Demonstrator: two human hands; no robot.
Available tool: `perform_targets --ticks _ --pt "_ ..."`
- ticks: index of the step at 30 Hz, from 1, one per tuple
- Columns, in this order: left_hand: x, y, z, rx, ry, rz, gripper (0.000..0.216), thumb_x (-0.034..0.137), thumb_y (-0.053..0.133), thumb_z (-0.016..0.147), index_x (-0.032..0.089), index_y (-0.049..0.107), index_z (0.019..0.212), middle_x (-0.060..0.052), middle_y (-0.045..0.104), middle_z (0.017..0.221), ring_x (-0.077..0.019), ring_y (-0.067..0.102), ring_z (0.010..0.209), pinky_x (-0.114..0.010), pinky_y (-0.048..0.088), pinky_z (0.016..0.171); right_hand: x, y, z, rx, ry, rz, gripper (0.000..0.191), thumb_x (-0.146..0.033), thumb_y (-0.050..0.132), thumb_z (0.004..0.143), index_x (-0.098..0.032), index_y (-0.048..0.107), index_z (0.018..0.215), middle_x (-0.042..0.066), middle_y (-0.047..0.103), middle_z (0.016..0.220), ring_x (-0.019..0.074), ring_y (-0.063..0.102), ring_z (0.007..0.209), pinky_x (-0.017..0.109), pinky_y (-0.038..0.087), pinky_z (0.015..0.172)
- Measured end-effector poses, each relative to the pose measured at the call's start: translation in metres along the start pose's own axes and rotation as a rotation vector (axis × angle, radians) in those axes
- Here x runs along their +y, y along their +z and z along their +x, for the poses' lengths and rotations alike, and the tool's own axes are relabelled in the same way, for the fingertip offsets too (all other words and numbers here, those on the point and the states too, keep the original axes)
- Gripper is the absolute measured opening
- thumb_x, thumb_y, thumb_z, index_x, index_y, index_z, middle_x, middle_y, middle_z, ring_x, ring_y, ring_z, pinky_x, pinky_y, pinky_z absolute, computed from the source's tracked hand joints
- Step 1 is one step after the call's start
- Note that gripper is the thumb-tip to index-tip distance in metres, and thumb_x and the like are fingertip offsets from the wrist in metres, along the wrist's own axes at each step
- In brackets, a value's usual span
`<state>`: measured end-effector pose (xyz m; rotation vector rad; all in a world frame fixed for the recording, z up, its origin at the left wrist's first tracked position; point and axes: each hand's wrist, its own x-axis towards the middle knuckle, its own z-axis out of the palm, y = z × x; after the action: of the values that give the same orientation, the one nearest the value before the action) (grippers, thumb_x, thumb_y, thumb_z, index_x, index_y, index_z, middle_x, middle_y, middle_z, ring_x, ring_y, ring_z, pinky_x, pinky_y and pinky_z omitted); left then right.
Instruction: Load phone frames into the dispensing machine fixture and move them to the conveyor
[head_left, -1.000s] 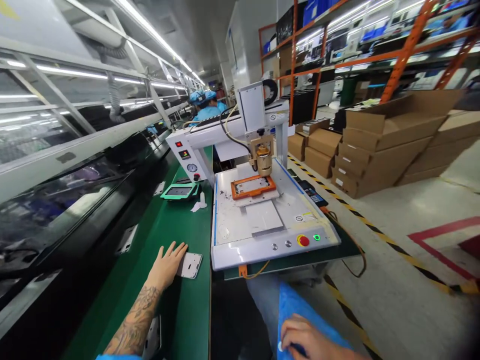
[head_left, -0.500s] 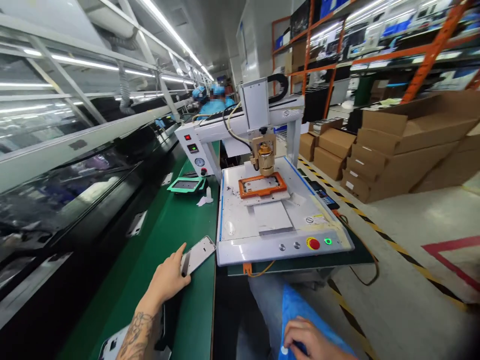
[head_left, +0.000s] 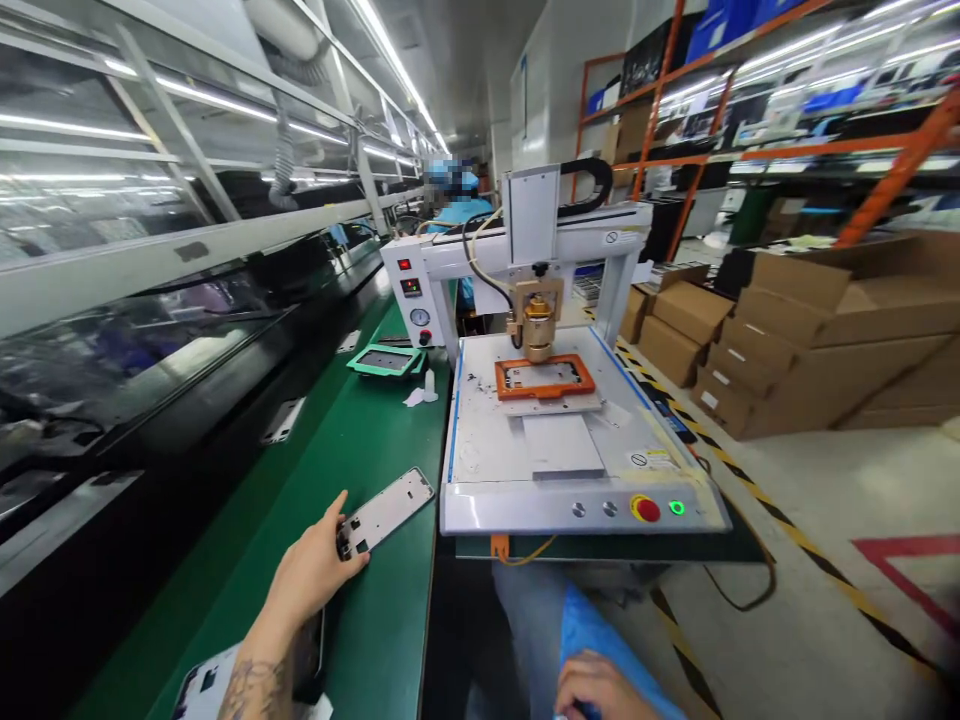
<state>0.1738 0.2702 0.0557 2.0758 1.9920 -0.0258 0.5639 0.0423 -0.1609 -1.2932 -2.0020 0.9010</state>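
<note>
Green belt material covered the counter (head_left: 375, 450), and just above it the left hand (head_left: 311, 570) pinched one end of a white phone frame (head_left: 386, 510), fingers (head_left: 352, 545) closed on its near end, the far end tilted toward the dispensing machine (head_left: 555, 440). The right hand (head_left: 600, 690) rested low on blue cloth (head_left: 592, 620), its fingers curled on something unclear. The step looked like picking up the frame; carrying it on would call for clearing the machine's front edge, just right of the fingers. Open belt lay ahead and left.
</note>
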Motion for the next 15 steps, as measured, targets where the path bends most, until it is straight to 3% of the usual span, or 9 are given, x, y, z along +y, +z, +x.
perform_targets --ticks 4,10,15 --pt "-0.013 0.006 0.007 -0.088 0.008 -0.018 0.098 0.034 0.065 0.09 0.035 -0.003 0.162 -0.001 0.049 0.155 -0.0243 0.052 0.134 -0.037 0.046 0.1 0.003 0.003 0.0 0.022 0.06 -0.037 0.028 -0.01 0.054 0.077 -0.022 0.075 0.09 0.003 0.076 0.089 0.019 0.07 0.088 0.032 0.048 0.092" --pt "-0.019 0.003 0.009 -0.113 0.005 -0.021 0.097 0.034 0.064 0.094 0.038 -0.007 0.16 0.002 0.044 0.161 -0.0247 0.049 0.139 -0.037 0.045 0.103 -0.008 -0.002 0.004 -0.082 0.06 -0.055 0.025 -0.01 0.057 0.077 -0.022 0.075 0.09 0.002 0.076 0.089 0.0187 0.07 0.087 0.031 0.047 0.089" --pt "-0.016 0.001 0.008 -0.129 0.0 -0.042 0.094 0.033 0.062 0.095 0.039 -0.006 0.159 0.002 0.044 0.16 -0.0255 0.051 0.137 -0.038 0.046 0.1 -0.021 -0.019 0.01 0.016 -0.01 -0.05 0.023 -0.013 0.053 0.081 -0.021 0.072 0.09 0.004 0.074 0.086 0.0196 0.069 0.085 0.032 0.049 0.081"
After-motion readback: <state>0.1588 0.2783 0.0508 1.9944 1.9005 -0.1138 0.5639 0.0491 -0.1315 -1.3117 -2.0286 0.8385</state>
